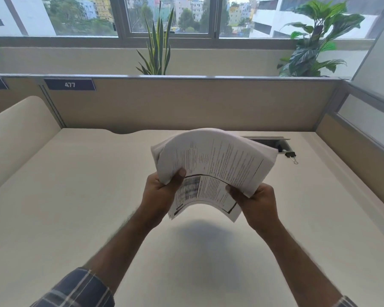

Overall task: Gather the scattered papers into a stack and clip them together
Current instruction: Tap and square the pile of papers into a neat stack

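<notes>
A loose bundle of printed white papers [217, 165] is held in the air above the middle of the cream desk [75, 196], its sheets bowed upward and unevenly fanned. My left hand [159, 191] grips the bundle's left edge, thumb on top. My right hand [256, 202] grips its lower right corner. A black binder clip [290, 155] lies on the desk at the back right, just beyond the papers' right edge and apart from both hands.
A rectangular cable hatch [268, 141] is set in the desk behind the clip. Beige partition walls [186, 103] close the desk at the back and right, a curved divider [16, 134] at the left. Plants [157, 54] stand behind the partition.
</notes>
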Action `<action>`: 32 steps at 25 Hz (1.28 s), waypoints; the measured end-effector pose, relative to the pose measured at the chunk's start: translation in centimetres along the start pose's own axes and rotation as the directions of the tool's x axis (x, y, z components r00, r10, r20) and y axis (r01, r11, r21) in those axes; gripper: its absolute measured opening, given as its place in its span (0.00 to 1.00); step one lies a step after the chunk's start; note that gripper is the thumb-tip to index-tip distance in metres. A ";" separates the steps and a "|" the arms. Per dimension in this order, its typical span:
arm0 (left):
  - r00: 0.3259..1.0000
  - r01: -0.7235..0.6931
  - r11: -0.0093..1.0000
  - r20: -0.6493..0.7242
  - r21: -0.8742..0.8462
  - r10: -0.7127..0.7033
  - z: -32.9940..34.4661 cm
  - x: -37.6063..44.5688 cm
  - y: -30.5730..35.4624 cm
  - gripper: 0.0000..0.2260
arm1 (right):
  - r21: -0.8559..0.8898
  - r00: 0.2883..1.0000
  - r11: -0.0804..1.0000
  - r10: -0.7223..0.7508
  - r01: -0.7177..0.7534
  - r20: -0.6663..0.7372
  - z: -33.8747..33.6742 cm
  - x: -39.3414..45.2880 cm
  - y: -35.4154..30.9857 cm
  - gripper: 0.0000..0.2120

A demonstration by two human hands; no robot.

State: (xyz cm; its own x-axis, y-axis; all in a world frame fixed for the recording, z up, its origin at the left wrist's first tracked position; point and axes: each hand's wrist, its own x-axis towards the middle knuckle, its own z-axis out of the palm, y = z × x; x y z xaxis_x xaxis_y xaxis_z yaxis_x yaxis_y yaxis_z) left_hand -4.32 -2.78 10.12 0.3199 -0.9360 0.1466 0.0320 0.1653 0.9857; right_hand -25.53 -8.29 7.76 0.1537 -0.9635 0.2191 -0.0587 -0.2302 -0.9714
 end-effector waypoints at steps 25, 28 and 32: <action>0.991 0.117 0.988 -0.073 0.105 -0.110 -0.1 -3.3 -7.3 0.06 | -0.102 0.988 0.985 0.126 -0.136 -0.090 2.2 -3.9 7.8 0.11; 0.994 0.094 0.989 -0.073 0.118 -0.086 -0.1 -3.5 -7.1 0.11 | -0.112 0.990 0.988 0.095 -0.107 -0.108 2.2 -3.9 7.8 0.13; 0.985 0.157 0.986 -0.078 0.057 -0.152 -0.1 -3.2 -7.6 0.07 | -0.153 0.987 0.975 0.153 -0.159 -0.050 2.1 -4.0 8.2 0.13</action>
State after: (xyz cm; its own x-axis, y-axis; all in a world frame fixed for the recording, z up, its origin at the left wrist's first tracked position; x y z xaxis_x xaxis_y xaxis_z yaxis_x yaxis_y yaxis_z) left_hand -5.48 -0.97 2.10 0.3839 -0.9233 -0.0119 0.0273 -0.0015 0.9996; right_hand -24.51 -6.07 -1.23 0.0938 -0.9930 0.0717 -0.2324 -0.0919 -0.9683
